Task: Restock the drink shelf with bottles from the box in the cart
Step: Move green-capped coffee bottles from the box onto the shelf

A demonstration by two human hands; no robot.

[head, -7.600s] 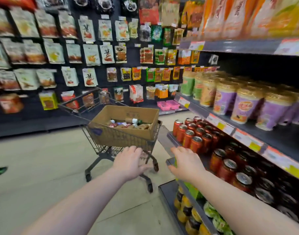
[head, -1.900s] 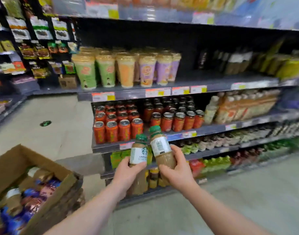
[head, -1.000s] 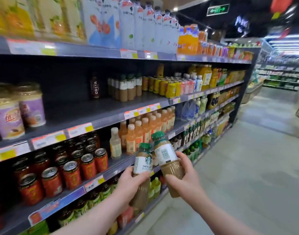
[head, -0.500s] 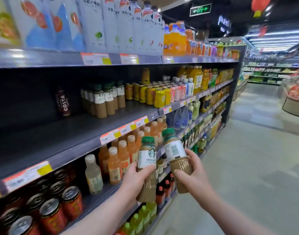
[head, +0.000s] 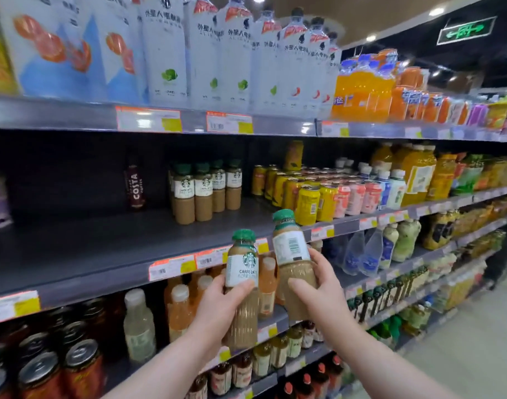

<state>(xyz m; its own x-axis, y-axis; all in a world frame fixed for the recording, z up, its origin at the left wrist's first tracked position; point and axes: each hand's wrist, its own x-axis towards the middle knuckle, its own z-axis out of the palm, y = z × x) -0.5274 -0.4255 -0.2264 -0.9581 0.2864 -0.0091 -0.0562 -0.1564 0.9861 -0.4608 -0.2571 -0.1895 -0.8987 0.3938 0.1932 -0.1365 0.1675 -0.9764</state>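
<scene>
Supermarket aisle, its dark shelf (head: pixel 82 249) half bare. The left hand (head: pixel 215 309) has its grip round the logo bottle (head: pixel 242 266). The right hand (head: pixel 318 292) has its grip round the barcode bottle (head: pixel 291 246).

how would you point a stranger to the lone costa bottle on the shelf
Find the dark, half-bare shelf under the tall white bottles. Left of the green-capped Starbucks cluster at its back stands the Costa bottle. It stands alone, slim and dark maroon, lettering running vertically.

Bare forearms (head: pixel 166 367) run to the left grip (head: pixel 217 309) and right grip (head: pixel 318 292), whose nails look short, possibly unpainted.
</scene>
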